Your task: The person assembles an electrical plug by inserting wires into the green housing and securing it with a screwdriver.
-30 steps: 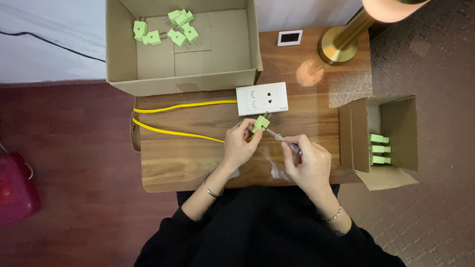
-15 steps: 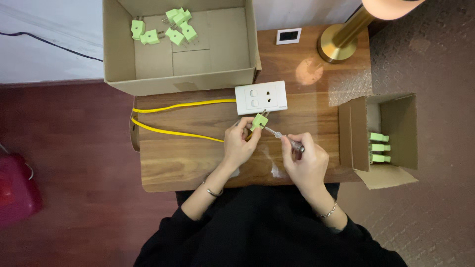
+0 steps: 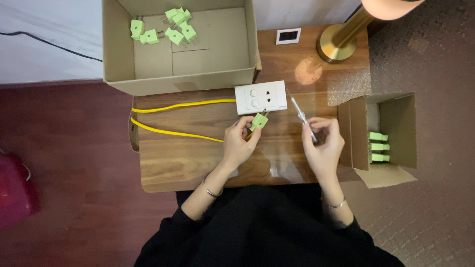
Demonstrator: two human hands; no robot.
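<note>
The small green plug (image 3: 259, 121) sits pinched in the fingers (image 3: 246, 129) of the left hand (image 3: 239, 144), held just above the counter (image 3: 173, 163) and just near of the white wall socket plate (image 3: 261, 97), its metal prongs pointing toward the plate. A moment ago the tip of the screwdriver (image 3: 303, 117) was at the plug; now the 2 are apart, the tool drawn off to the right with its shaft pointing away to the far side. The right hand (image 3: 324, 145) has its fingers closed round the screwdriver's handle. That separation suggests the turning on this plug has paused or is done. The yellow cable (image 3: 173, 132) runs left from the plate and from the left hand, looping at the counter's left edge. At the far left, an open cardboard box (image 3: 217, 79) holds about 6 loose green plugs (image 3: 168, 27). At the right, a smaller box (image 3: 396, 133) lying on its side holds 3 more plugs (image 3: 378, 147) in a row. A brass lamp base (image 3: 341, 42) stands at the far right.
</note>
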